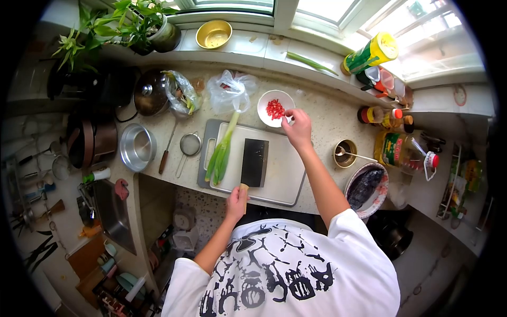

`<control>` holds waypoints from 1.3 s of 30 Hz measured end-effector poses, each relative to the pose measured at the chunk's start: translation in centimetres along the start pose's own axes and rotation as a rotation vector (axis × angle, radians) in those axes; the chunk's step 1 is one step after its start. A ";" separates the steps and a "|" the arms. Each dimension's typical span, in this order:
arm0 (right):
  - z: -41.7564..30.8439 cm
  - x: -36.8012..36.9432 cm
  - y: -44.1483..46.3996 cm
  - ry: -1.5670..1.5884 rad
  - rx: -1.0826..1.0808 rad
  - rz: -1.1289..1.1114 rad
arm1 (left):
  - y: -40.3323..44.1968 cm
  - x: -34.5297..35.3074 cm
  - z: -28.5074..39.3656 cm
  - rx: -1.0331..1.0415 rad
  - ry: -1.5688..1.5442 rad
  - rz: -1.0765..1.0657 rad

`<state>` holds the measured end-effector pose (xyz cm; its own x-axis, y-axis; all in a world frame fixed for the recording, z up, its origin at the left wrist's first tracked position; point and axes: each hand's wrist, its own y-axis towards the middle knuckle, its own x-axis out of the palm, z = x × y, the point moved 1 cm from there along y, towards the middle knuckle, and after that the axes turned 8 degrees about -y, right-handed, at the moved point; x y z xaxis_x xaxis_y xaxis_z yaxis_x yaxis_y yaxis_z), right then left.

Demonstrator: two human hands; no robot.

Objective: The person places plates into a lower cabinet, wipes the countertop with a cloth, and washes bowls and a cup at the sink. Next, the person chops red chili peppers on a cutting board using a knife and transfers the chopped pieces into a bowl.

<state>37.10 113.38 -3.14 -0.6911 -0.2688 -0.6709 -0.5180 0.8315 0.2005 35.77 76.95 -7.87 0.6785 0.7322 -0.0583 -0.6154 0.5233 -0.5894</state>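
Observation:
My left hand (pixel 237 203) is closed around the wooden handle of a cleaver (pixel 254 162). Its broad dark blade lies over the white cutting board (pixel 285 179). Left of the blade, a leek-like green stalk (pixel 224 148) lies across the board, its pale end past the far edge. My right hand (pixel 298 128) reaches to the right side of a white bowl (pixel 269 122), thumb and fingers bent together at its rim. Chopped red pieces, like chili (pixel 274 109), lie in the bowl. Whatever is between those fingertips is too small to make out.
A strainer (pixel 190 144), a metal pot (pixel 138 148) and plastic bags (pixel 232 87) stand left and behind. To the right are a metal cup with a spoon (pixel 345 153), a dish holding a dark fish (pixel 364 189) and an oil bottle (pixel 396 150).

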 end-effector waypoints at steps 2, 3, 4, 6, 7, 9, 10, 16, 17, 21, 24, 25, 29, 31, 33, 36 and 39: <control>-0.8 0.6 0.5 -0.029 -0.061 0.022 | 0.1 0.3 0.8 0.012 0.104 0.019; -0.7 0.7 0.4 -0.036 -0.064 -0.010 | 0.1 0.3 1.1 0.024 0.195 0.037; -0.6 0.7 0.0 -0.043 -0.067 -0.044 | 0.1 0.4 1.4 0.033 0.287 0.055; -0.7 0.2 -1.4 -0.062 -0.073 -0.103 | 0.1 0.6 1.7 0.246 0.440 0.133; -1.0 -0.4 -2.4 -0.075 -0.080 -0.126 | 0.2 0.7 1.8 0.355 0.515 0.171; -1.5 -1.6 -4.7 -0.079 -0.122 -0.164 | 0.2 0.8 1.7 0.277 0.505 0.158; -1.8 -2.0 -6.2 -0.067 -0.113 -0.166 | 0.2 0.9 1.7 0.238 0.500 0.152; -0.7 -3.4 -15.6 -0.064 0.044 -0.340 | 0.3 1.4 2.3 0.082 0.556 0.108; 0.6 -3.2 -17.5 -0.088 0.075 -0.378 | 0.3 1.5 2.2 0.092 0.561 0.102; 0.9 -3.5 -21.4 -0.086 0.229 -0.479 | 0.4 1.6 1.9 0.192 0.622 0.117; -0.1 -3.8 -23.4 -0.022 0.316 -0.626 | 0.2 2.0 2.3 0.235 0.686 0.132; -0.6 -3.8 -23.8 -0.019 0.337 -0.648 | 0.1 2.2 2.6 0.236 0.705 0.135; -2.0 -3.4 -25.0 0.000 0.401 -0.744 | 1.4 1.4 4.7 0.183 0.700 0.128; -2.7 -3.1 -25.4 0.011 0.380 -0.750 | 2.8 0.3 6.4 0.326 0.683 0.283; -3.0 -3.0 -25.5 0.026 0.357 -0.758 | 5.3 -1.1 8.1 0.538 0.801 0.424; -3.2 -2.8 -25.5 0.044 0.297 -0.724 | 8.1 -1.7 11.2 0.510 0.950 0.498; -2.3 -2.7 -25.6 0.027 0.209 -0.639 | 10.8 -1.6 12.1 0.437 1.046 0.511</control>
<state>51.08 91.67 -4.80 -0.2951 -0.7491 -0.5930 -0.7227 0.5810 -0.3743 23.17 86.70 -4.35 0.1919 0.3007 -0.9342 -0.8490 0.5283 -0.0044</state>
